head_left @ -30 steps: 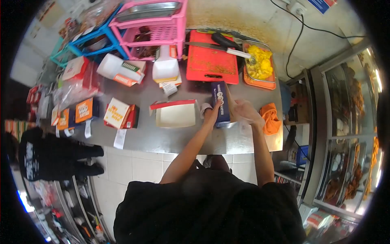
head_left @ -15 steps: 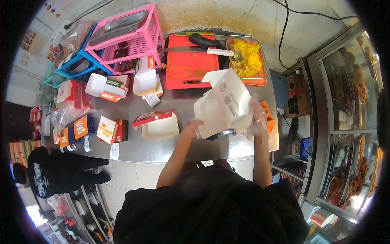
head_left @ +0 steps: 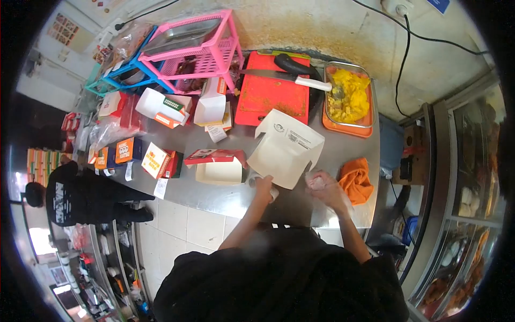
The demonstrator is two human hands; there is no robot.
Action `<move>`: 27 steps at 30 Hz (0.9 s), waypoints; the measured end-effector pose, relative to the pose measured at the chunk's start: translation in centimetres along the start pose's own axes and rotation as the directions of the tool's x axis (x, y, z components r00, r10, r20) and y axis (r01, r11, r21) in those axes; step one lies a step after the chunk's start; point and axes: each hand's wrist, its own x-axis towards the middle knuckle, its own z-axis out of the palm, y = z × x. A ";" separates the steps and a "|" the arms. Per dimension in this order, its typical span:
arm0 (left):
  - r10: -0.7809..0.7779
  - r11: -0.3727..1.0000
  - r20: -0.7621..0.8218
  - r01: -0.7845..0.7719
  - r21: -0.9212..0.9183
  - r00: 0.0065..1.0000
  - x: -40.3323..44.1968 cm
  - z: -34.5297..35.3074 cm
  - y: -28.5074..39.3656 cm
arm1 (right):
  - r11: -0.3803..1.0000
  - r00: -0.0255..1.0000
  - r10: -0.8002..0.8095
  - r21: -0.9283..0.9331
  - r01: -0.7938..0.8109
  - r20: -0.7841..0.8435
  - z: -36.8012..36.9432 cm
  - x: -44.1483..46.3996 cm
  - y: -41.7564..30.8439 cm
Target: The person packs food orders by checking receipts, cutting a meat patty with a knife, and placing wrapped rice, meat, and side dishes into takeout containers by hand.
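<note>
An open white food box (head_left: 287,150) with a printed inside lid lies on the steel counter in front of me. My left hand (head_left: 263,188) is at its near left corner, fingers closed round a grey-white cylindrical thing (head_left: 274,194) whose kind I cannot make out. My right hand (head_left: 325,189), in a clear plastic glove, is beside the box's near right edge with its fingers curled; what they hold, if anything, is hidden. Left of the open box stands a red-and-white box (head_left: 217,170), also open.
At the back are a red cutting board (head_left: 268,99) with a knife (head_left: 314,83), a tray of yellow food (head_left: 348,96), and a pink rack (head_left: 214,56). Several boxes stand left. An orange cloth (head_left: 356,181) lies right. A person in black (head_left: 80,196) stands beyond the counter's left end.
The white box has gone from being held up and tilted in both hands to resting on the counter. My right hand has come off it. The view has shifted slightly.
</note>
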 end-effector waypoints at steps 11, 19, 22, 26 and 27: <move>-0.119 0.972 0.067 0.130 -0.194 0.991 -0.3 1.6 -5.0 | 0.624 0.847 -0.452 -0.579 0.525 0.281 8.7 9.4 2.3; -0.214 0.974 0.356 0.170 0.149 0.910 -9.4 4.1 -0.2 | 0.488 0.826 -0.546 -0.854 0.180 -0.138 -13.8 19.7 1.7; -0.249 0.966 0.644 0.142 0.215 0.723 -8.5 9.7 -0.1 | 0.434 0.760 -0.641 -0.868 0.240 -0.111 -14.6 26.2 4.7; -0.075 0.994 0.604 0.014 0.104 0.793 -6.1 18.0 0.9 | 0.083 0.918 -0.355 -0.972 0.221 0.178 -13.7 34.4 4.7; -0.035 0.997 0.525 -0.003 0.072 0.850 -5.5 19.4 1.5 | 0.013 0.906 -0.362 -0.971 0.239 0.218 -13.4 35.7 5.2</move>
